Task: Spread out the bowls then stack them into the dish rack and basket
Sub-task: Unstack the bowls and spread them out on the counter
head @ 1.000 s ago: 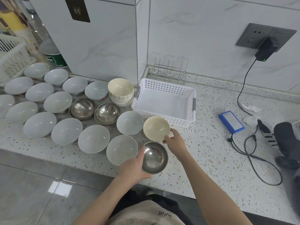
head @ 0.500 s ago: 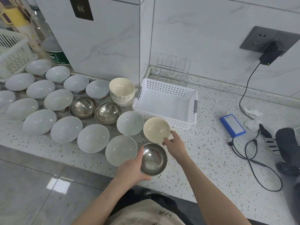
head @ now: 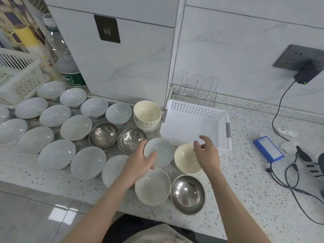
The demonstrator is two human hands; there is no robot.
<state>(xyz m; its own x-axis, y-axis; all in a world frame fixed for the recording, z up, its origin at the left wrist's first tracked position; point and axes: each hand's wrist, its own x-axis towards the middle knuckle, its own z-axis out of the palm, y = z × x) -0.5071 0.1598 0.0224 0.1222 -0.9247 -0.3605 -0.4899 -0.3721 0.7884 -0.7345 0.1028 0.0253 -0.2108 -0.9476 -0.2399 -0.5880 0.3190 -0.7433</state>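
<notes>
Several white bowls point(head: 57, 154) lie spread over the speckled counter, with two steel bowls point(head: 103, 135) among them. A stack of cream bowls point(head: 147, 113) stands beside the empty white basket point(head: 222, 120). A wire dish rack point(head: 198, 92) stands behind the basket. Near the front edge sit a steel bowl point(head: 187, 193), a white bowl point(head: 152, 186) and a cream bowl point(head: 185, 161). My left hand point(head: 138, 163) hovers open over a white bowl point(head: 162, 149). My right hand point(head: 207, 155) is open above the cream bowl, holding nothing.
A blue box point(head: 268, 149) and black cables point(head: 294, 181) lie on the right, with a charger point(head: 308, 72) plugged in the wall socket. A water bottle point(head: 70, 74) and a white crate point(head: 17, 76) stand at the far left. The counter edge runs close below the front bowls.
My left hand has let go of the steel bowl and moved up over the white bowls. My right hand has lifted off the cream bowl's rim. The camera moved closer.
</notes>
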